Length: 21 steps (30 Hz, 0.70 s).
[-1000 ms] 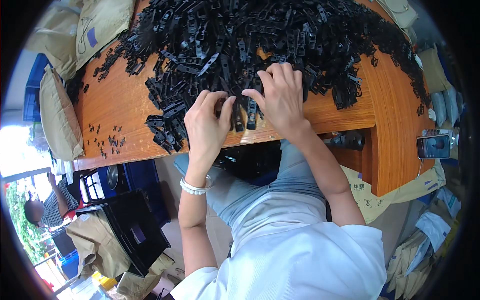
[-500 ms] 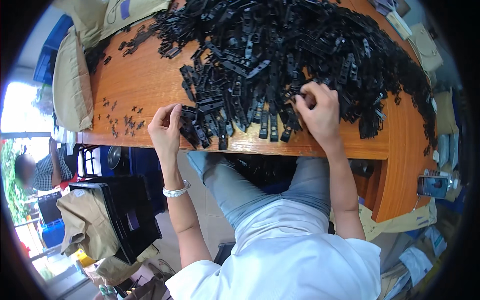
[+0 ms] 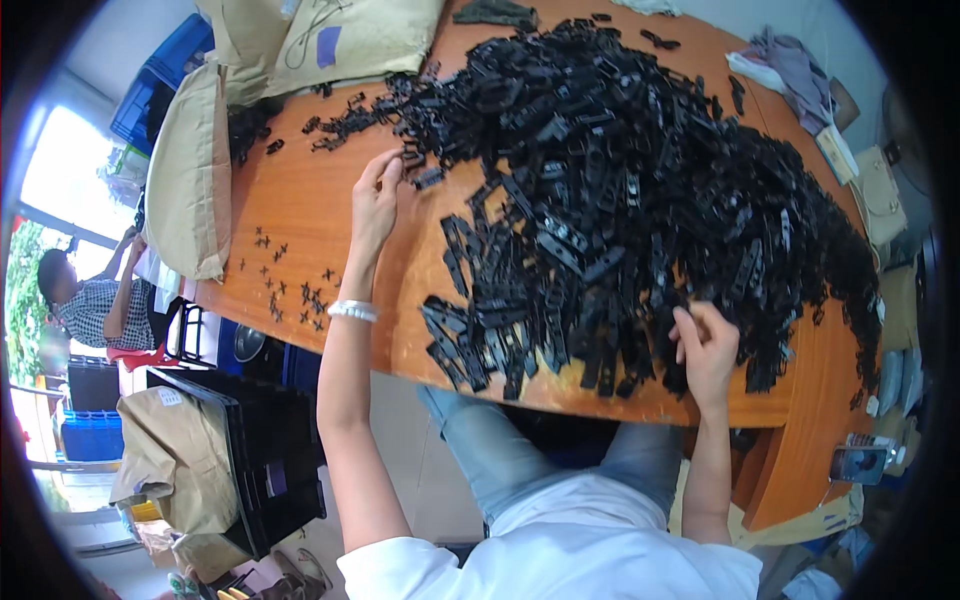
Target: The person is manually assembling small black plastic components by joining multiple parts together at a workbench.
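Note:
A large heap of black plastic clip-like parts (image 3: 600, 200) covers much of the wooden table (image 3: 330, 220). My left hand (image 3: 375, 200) is stretched out over the table, its fingers drawn together beside small black parts (image 3: 350, 122) that trail off the heap's left end. Whether a part is between those fingertips cannot be made out. At the heap's near right edge, my right hand (image 3: 708, 345) has its fingers curled and thumb bent in against the black parts. What it pinches, if anything, is hidden.
Small black cross-shaped pieces (image 3: 290, 295) lie scattered at the table's left. Paper sacks (image 3: 185, 175) stand along the far left edge. Black crates (image 3: 270, 450) are stacked left of my legs. A phone (image 3: 860, 465) sits at the right. Another person (image 3: 95, 305) is at far left.
My left hand has moved from the heap's near left corner, away from me, to the far left parts. My right hand stays at the heap's near right. The view has shifted, showing more of the table's far side.

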{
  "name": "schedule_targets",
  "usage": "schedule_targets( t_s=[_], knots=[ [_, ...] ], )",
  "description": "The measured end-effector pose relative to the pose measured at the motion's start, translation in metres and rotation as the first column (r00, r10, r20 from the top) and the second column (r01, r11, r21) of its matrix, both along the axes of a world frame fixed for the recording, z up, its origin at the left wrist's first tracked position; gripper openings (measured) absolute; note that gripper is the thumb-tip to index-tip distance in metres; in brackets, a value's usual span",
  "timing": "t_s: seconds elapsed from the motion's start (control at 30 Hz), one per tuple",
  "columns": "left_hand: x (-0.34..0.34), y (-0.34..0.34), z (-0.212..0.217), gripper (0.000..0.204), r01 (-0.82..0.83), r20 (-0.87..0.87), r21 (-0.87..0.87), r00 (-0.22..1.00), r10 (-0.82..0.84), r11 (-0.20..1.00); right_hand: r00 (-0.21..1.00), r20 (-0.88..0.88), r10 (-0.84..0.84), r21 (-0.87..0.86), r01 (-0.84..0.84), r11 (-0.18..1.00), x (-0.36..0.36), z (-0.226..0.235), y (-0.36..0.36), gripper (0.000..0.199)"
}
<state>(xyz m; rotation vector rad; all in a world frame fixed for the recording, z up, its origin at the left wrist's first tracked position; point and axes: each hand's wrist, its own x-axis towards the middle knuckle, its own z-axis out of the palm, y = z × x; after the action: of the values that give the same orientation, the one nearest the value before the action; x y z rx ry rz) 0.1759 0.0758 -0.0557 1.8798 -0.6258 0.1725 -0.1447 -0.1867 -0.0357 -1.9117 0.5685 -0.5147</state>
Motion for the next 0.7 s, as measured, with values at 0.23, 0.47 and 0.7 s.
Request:
schedule_targets(
  t_s=[0.23,0.47,0.7],
  knots=[
    [0.117,-0.068,0.037,0.065,0.166,-0.266,-0.259,0.935,-0.235,0.952,0.997,0.056,0.046,-0.618,-0.002,0.786,-0.019,-0.002,0.026,0.009],
    [0.197,-0.158,0.023,0.074,0.256,-0.288,-0.121,0.915,-0.281,0.959,0.957,-0.122,0.264,-0.622,-0.281,0.731,-0.041,-0.025,0.052,0.011],
    [0.237,-0.193,-0.012,0.096,0.253,-0.382,0.393,0.919,-0.093,0.884,0.941,-0.059,0.333,-0.542,-0.310,0.781,-0.040,-0.030,0.046,0.006]
  ],
)
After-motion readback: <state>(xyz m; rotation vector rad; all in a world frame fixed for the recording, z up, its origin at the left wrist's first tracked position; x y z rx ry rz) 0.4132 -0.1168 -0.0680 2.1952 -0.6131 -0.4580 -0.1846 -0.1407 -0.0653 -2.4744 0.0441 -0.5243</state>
